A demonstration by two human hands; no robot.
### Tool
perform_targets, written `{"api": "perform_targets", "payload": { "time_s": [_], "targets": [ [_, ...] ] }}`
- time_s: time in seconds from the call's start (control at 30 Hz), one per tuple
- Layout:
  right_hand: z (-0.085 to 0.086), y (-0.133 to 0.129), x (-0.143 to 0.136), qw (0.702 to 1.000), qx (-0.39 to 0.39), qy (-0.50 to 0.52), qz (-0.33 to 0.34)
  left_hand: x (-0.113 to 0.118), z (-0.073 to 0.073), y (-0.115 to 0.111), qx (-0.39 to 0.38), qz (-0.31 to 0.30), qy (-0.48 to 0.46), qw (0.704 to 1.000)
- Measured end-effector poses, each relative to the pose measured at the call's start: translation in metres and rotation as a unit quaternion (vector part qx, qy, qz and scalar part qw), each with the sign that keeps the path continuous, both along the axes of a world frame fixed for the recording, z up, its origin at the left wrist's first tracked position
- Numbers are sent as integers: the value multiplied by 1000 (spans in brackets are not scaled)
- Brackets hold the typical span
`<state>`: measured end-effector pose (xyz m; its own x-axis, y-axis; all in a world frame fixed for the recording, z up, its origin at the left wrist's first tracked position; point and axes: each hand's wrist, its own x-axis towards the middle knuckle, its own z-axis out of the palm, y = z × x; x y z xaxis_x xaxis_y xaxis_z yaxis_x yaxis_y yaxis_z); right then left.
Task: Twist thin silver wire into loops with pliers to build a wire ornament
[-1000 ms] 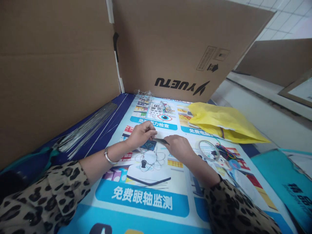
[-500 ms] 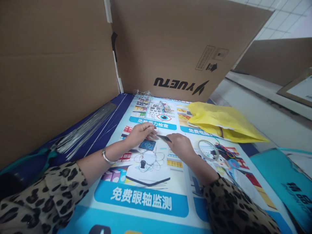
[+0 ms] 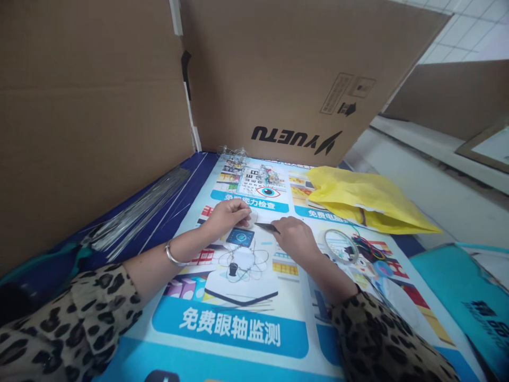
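My left hand (image 3: 229, 215) is closed in a pinch on a thin wire (image 3: 254, 216), whose fine loop shows just beyond the fingertips. Facing it from the right, my right hand (image 3: 295, 237) grips a slim, dark pointed tool (image 3: 267, 227). Its tip points left at the wire, a short gap from my left fingers; whether it touches the wire I cannot tell. Below the left fingers lies a dark blue square (image 3: 240, 237) on the printed sheet. Nearer to me, loops of thin wire (image 3: 260, 261) lie around a small black piece (image 3: 233, 269).
A bundle of straight silvery wires (image 3: 139, 212) lies on the left. Tangled wire pieces (image 3: 268, 176) sit at the back before the cardboard wall (image 3: 294, 79). To the right are a yellow bag (image 3: 366, 196), a round clear roll (image 3: 341, 245), coloured cords (image 3: 368, 248) and a teal bag (image 3: 457, 286).
My left fingers have shifted slightly left, so the gap to the tool tip is wider. The right hand stays nearly in place with the tool in it.
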<state>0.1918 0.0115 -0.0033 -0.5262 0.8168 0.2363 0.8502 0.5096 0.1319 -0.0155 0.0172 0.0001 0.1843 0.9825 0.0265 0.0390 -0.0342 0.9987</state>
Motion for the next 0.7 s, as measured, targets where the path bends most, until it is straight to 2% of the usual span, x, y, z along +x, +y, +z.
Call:
{"api": "perform_targets", "payload": {
  "time_s": [0.2, 0.37, 0.47, 0.7],
  "targets": [
    [-4, 2, 2, 998, 43, 52, 13, 0, -3, 2, 5, 43, 35, 998],
    [-3, -1, 1, 984, 141, 98, 45, 1, 0, 1, -19, 85, 56, 995],
    [0, -6, -2, 979, 177, 69, 76, 2, -1, -1, -10, 81, 87, 993],
    [5, -13, -8, 973, 204, -6, 112, 6, -3, -6, 2, 67, 113, 991]
  ]
}}
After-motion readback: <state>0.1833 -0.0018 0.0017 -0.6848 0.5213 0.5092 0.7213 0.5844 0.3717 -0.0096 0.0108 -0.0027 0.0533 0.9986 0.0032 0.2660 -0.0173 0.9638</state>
